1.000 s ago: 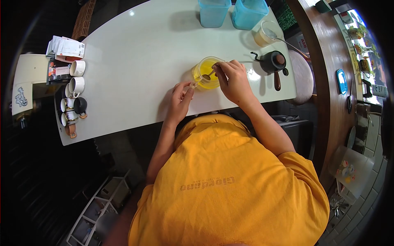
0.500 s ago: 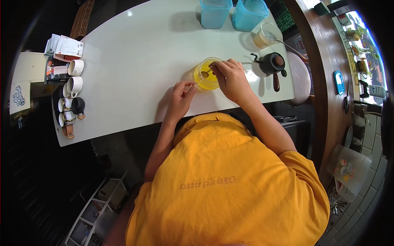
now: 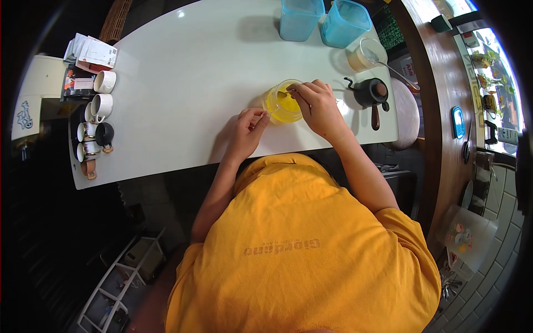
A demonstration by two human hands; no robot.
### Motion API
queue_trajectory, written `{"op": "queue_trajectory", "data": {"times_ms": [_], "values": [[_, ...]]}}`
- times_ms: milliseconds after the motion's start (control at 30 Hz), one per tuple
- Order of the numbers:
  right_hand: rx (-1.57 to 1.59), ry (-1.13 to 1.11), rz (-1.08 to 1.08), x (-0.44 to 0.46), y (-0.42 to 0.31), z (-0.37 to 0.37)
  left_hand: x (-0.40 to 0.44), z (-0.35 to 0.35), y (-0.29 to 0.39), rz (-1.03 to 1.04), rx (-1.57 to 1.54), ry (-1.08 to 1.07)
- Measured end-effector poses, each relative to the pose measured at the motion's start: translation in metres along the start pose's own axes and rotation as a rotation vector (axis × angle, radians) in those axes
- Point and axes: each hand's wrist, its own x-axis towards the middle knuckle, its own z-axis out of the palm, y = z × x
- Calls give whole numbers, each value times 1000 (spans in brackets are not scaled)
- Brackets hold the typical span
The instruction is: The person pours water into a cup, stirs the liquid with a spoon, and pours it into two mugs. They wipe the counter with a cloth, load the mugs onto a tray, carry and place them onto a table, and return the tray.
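Note:
In the head view, a clear cup (image 3: pixel 270 104) with yellow liquid in it stands near the front edge of the white table. My left hand (image 3: pixel 246 132) pinches the small clear handle on the cup's near left side. Above the cup's right rim, my right hand (image 3: pixel 320 112) is closed on the upper end of a spoon (image 3: pixel 282 95). The spoon's bowl is inside the cup, by the liquid. My right fingers and palm cover much of the spoon's handle and part of the rim.
A black kettle (image 3: pixel 368 92) with a brown handle stands to the right. Behind it are a glass jar (image 3: pixel 363 58) with a spoon and two blue containers (image 3: pixel 302 22) (image 3: pixel 347 25). Several mugs (image 3: pixel 102 105) and packets (image 3: pixel 95 53) line the left edge of the table (image 3: pixel 183 100).
The spoon's bowl has shifted slightly toward the far side of the cup. My left hand stays at the cup's handle. The whole view has turned a little.

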Motion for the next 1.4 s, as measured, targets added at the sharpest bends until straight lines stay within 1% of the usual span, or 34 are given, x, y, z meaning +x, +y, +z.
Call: {"op": "queue_trajectory", "data": {"times_ms": [67,167,267,333,467,567,767,833,867,933,1033,1133,1267,1333,1400], "values": [[32,-19,-5,-1,-1,0,0,0,-2,-14,1,2],[87,-36,56,-2,-2,-1,0,0,-7,1,10,8],[27,-56,75,-2,1,-3,0,1,-6,-26,-34,4],[-113,-44,36,-1,-1,-6,0,2,-6,-21,-46,19],[-162,-30,-6,2,1,-2,1,1,-8,-54,-36,11],[-87,5,-38,3,1,2,0,1,-6,-46,-2,3],[99,-48,-13,1,3,3,1,0,-7,-69,-7,-10],[46,-124,-20,3,3,-5,0,0,-8,-79,-16,-8],[46,-123,-19,4,3,-7,0,0,-8,-79,-15,-8],[-91,-159,-3,5,4,-9,0,1,-8,-73,-42,18],[-182,-117,-6,7,3,-9,1,1,-9,-64,-37,21],[-113,-98,-30,6,4,-6,1,2,-10,-55,-45,24],[-130,-69,-79,6,2,-7,0,1,0,-78,-47,-2],[-230,-77,-134,6,4,-10,0,1,-1,-77,-46,2],[-247,-100,-125,7,2,-15,0,1,-1,-77,-39,7]]}}
